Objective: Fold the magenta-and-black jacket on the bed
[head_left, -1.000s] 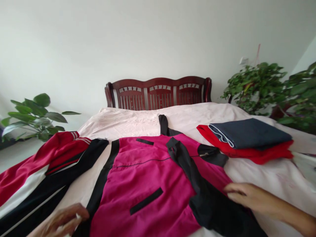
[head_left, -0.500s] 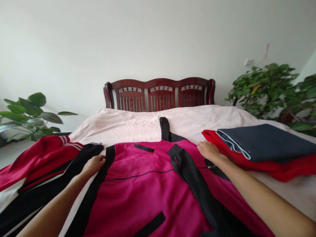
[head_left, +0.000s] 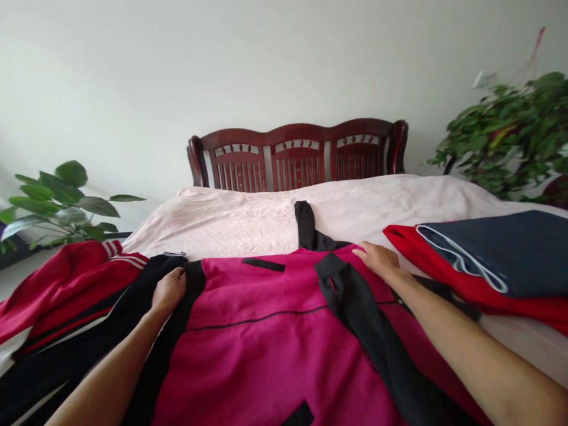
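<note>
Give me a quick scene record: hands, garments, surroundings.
left hand: curled on the black sleeve of the red, white and black jacket; grip unclear
right hand: flat on the magenta jacket, beside its black sleeve
nearby: folded navy cloth on red cloth
surface: pale pink bedsheet
rest: dark wooden headboard, broad-leaved plant, bushy plant
</note>
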A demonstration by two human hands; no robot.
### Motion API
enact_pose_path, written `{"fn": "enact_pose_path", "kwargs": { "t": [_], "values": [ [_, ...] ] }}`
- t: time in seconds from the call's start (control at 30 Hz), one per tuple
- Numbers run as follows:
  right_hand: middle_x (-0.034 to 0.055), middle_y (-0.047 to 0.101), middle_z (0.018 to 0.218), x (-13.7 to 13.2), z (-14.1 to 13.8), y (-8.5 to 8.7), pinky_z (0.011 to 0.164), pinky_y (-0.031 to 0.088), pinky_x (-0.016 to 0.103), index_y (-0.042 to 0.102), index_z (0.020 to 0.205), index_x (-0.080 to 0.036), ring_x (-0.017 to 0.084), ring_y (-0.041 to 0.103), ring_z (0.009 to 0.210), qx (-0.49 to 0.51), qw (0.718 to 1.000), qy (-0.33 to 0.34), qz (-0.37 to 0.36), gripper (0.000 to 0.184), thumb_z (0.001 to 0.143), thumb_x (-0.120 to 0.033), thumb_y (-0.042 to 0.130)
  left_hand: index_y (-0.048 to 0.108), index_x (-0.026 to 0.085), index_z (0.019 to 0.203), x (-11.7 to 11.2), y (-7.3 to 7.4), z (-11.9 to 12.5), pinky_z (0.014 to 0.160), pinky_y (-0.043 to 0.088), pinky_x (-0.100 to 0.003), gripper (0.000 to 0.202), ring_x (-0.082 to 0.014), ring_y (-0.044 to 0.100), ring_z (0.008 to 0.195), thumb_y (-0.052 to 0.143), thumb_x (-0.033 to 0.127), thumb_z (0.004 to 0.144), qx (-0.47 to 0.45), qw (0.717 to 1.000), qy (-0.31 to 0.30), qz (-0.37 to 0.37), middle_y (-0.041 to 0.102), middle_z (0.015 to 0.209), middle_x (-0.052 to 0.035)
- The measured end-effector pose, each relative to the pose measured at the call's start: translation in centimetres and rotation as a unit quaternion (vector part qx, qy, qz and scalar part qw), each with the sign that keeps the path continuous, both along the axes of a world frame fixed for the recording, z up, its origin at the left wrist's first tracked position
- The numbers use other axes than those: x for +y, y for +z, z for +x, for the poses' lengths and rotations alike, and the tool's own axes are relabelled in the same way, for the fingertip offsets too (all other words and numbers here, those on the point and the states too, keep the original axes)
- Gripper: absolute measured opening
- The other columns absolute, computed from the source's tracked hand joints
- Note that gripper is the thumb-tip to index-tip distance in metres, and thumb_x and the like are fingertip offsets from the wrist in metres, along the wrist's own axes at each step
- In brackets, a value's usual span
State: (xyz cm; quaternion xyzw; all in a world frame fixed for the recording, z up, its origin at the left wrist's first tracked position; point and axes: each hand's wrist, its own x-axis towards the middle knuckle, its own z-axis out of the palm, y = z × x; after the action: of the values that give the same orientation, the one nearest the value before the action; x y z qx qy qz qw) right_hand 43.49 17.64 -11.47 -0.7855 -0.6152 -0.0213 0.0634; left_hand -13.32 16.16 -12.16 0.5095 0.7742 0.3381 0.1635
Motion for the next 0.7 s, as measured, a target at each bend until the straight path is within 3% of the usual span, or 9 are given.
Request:
{"fn": "enact_pose_path", "kwargs": {
  "t": [0.17,0.3,0.33,0.4,0.47,0.53,0.63,0.7],
  "values": [
    [0.0139,0.071,0.114,0.1,-0.4,-0.3,0.079,0.047,0.035,0.065,0.120,-0.021,0.026,0.068,0.100,-0.008,1.000,0.001,0.004,0.039,0.100,-0.046,0.042,0.074,0.019,0.081,0.5,1.7,-0.2,0.075,0.054,-0.042,0.017,-0.0365,0.071,0.088,0.063,0.032,0.078,0.075,0.996,0.021,-0.053,0.076,0.088,-0.0153],
    [0.0167,0.063,0.129,-0.2,-2.9,1.1,0.096,0.043,0.040,0.060,0.130,-0.017,0.030,0.057,0.120,-0.027,0.997,0.007,0.074,0.039,0.099,-0.036,0.045,0.069,0.017,0.117,-0.2,4.1,2.2,0.088,0.052,-0.049,0.038,-0.0371,0.066,0.108,0.046,0.029,0.089,0.136,0.989,0.053,-0.001,0.068,0.121,-0.0204],
    [0.0160,0.060,0.134,-0.3,-3.7,1.4,0.100,0.041,0.040,0.057,0.135,-0.018,0.030,0.053,0.124,-0.023,0.994,0.030,0.103,0.041,0.099,-0.034,0.044,0.066,0.019,0.123,-0.5,4.4,3.3,0.093,0.050,-0.048,0.041,-0.0345,0.064,0.114,0.042,0.029,0.092,0.149,0.988,0.034,0.022,0.066,0.128,-0.0181],
    [0.0136,0.054,0.144,-0.6,-5.4,1.6,0.108,0.036,0.040,0.051,0.142,-0.018,0.027,0.048,0.131,0.012,0.984,0.106,0.143,0.045,0.099,-0.030,0.042,0.064,0.022,0.126,-1.1,4.5,5.9,0.102,0.047,-0.040,0.043,-0.0275,0.061,0.120,0.036,0.032,0.096,0.178,0.980,-0.062,0.066,0.064,0.132,-0.0121],
    [0.0111,0.048,0.151,-0.8,-6.4,1.1,0.115,0.030,0.039,0.048,0.146,-0.020,0.025,0.042,0.138,0.072,0.974,0.180,0.119,0.048,0.098,-0.028,0.042,0.064,0.022,0.128,-1.8,3.3,8.5,0.105,0.044,-0.035,0.045,-0.0230,0.062,0.121,0.033,0.036,0.099,0.208,0.955,-0.194,0.081,0.065,0.132,-0.0096],
    [0.0079,0.050,0.150,-0.6,-6.5,0.3,0.117,0.029,0.040,0.053,0.143,-0.024,0.024,0.042,0.139,0.117,0.970,0.209,0.051,0.048,0.095,-0.027,0.049,0.061,0.019,0.134,-2.6,1.3,10.6,0.109,0.042,-0.037,0.047,-0.0244,0.059,0.127,0.035,0.039,0.099,0.243,0.928,-0.275,0.065,0.061,0.140,-0.0118],
    [0.0056,0.067,0.131,0.6,-5.7,-0.7,0.107,0.042,0.043,0.069,0.121,-0.028,0.026,0.058,0.124,0.146,0.973,0.179,-0.010,0.036,0.086,-0.025,0.059,0.054,0.019,0.143,-3.7,-1.9,12.2,0.116,0.033,-0.047,0.050,-0.0310,0.046,0.140,0.043,0.039,0.098,0.319,0.914,-0.248,0.028,0.045,0.155,-0.0154],
    [0.0070,0.072,0.119,2.2,-5.7,-0.7,0.098,0.047,0.042,0.073,0.110,-0.025,0.028,0.065,0.113,0.168,0.976,0.139,-0.017,0.030,0.084,-0.022,0.061,0.049,0.021,0.148,-4.1,-3.1,12.5,0.118,0.029,-0.048,0.052,-0.0317,0.041,0.143,0.042,0.040,0.099,0.364,0.904,-0.221,0.018,0.039,0.159,-0.0153]
  ]
}}
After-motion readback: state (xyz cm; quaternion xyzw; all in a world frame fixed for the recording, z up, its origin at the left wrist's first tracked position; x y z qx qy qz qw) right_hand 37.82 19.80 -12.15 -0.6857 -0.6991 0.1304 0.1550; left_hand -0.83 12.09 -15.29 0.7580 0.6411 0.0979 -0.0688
